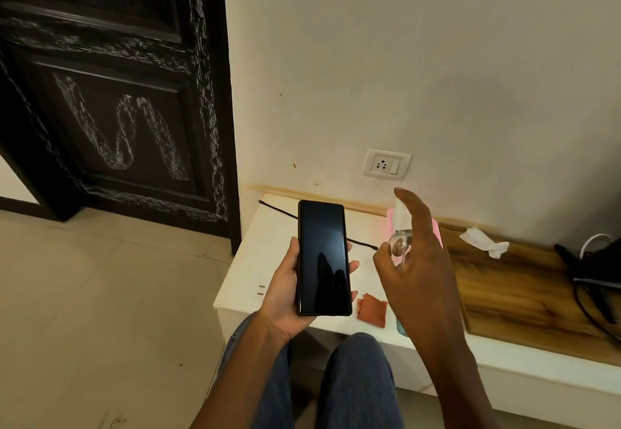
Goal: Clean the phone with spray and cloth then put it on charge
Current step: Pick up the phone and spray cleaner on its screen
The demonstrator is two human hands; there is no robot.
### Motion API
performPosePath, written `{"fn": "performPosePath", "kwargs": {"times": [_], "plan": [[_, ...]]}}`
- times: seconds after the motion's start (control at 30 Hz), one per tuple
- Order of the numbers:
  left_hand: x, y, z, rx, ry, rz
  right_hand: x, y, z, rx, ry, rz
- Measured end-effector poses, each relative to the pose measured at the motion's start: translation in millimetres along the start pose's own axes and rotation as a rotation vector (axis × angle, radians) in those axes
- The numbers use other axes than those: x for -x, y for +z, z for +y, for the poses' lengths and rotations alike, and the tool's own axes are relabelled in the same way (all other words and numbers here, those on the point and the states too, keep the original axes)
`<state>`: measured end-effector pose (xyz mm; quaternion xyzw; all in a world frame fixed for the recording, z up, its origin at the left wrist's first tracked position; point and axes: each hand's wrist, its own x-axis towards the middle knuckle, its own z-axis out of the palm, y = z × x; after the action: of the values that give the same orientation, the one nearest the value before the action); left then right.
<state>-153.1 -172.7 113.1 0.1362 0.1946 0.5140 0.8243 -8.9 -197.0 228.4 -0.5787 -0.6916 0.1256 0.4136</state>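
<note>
My left hand (285,297) holds a black phone (323,257) upright, its dark screen facing me, above the white low table (268,250). My right hand (416,270) grips a small clear spray bottle (400,243) with a white top just right of the phone; the index finger is raised over the top. Most of the bottle is hidden by the hand. A small rust-coloured cloth (372,306) lies on the table below the phone. A black charging cable (361,243) runs across the table behind the phone.
A white wall socket (386,163) sits on the wall above the table. A crumpled white tissue (484,242) lies on the wooden board (514,287) at the right, with a black bag (594,270) beyond it. A dark door (111,92) stands at left.
</note>
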Motion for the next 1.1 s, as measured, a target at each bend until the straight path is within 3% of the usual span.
{"fn": "performPosePath", "kwargs": {"times": [0.33,0.6,0.83,1.1], "plan": [[-3.5,-1.7,-2.1,-0.058,0.023,0.072,25.7,-7.6,-20.6,-0.101,-0.007,-0.221],[-2.9,0.2,-2.6,-0.052,0.021,0.087,22.5,-33.3,-36.2,-0.256,-0.087,-0.178],[-6.3,-3.3,-5.8,-0.077,0.025,0.151,46.5,-2.9,-26.7,-0.170,0.015,-0.405],[-7.9,-4.9,-12.0,-0.111,0.013,0.155,16.0,-8.1,-22.9,-0.248,-0.025,-0.293]]}}
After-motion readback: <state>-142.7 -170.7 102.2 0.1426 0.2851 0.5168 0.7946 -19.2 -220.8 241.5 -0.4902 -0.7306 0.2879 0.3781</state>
